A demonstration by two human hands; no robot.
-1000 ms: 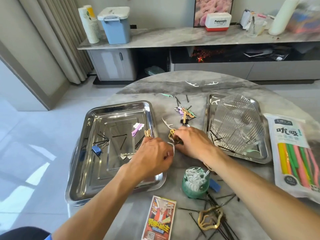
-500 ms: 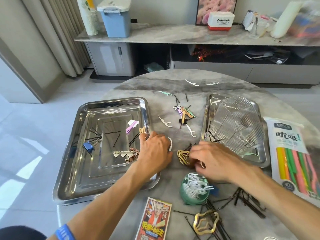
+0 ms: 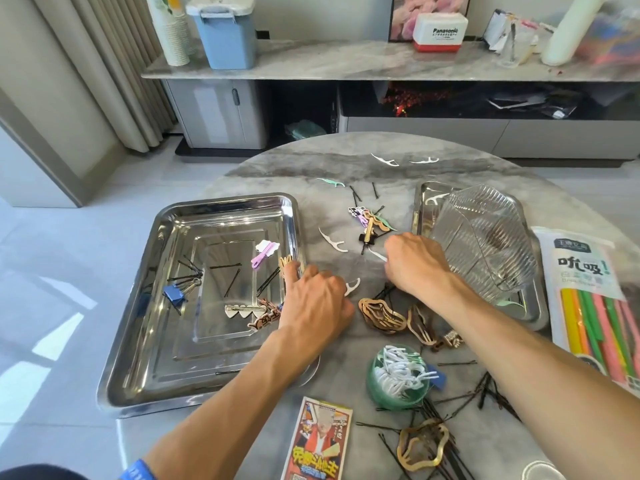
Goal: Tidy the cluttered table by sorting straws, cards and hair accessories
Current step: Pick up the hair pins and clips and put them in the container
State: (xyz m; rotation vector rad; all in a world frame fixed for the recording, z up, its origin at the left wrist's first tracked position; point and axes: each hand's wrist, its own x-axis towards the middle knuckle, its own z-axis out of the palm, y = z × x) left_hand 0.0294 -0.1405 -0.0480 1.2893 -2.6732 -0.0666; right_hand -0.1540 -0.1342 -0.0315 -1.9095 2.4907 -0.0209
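My left hand (image 3: 311, 306) rests on the right rim of the left steel tray (image 3: 225, 199), fingers curled. A white floss pick (image 3: 352, 285) sticks out from under its knuckles. My right hand (image 3: 415, 265) reaches over the table middle and its fingertips close on the end of another white floss pick (image 3: 377, 254). Two golden cut-out hair clips (image 3: 381, 315) lie on the table between my forearms. The left tray holds bobby pins, a purple clip (image 3: 263, 256), a blue binder clip (image 3: 173, 294) and barrettes. A straw packet (image 3: 581, 271) lies far right; a card pack (image 3: 318, 441) lies near me.
The right steel tray (image 3: 419, 209) carries a ribbed glass dish (image 3: 485, 244). A green cup of floss picks (image 3: 398, 382) stands near me, beside loose bobby pins (image 3: 485, 393) and a gold clip (image 3: 422, 448). More clips (image 3: 369, 220) and floss picks (image 3: 384, 160) lie farther back.
My right hand let go of the golden hair clip, which now lies on the table, and moved up to a floss pick. My left hand stayed by the left tray's rim.
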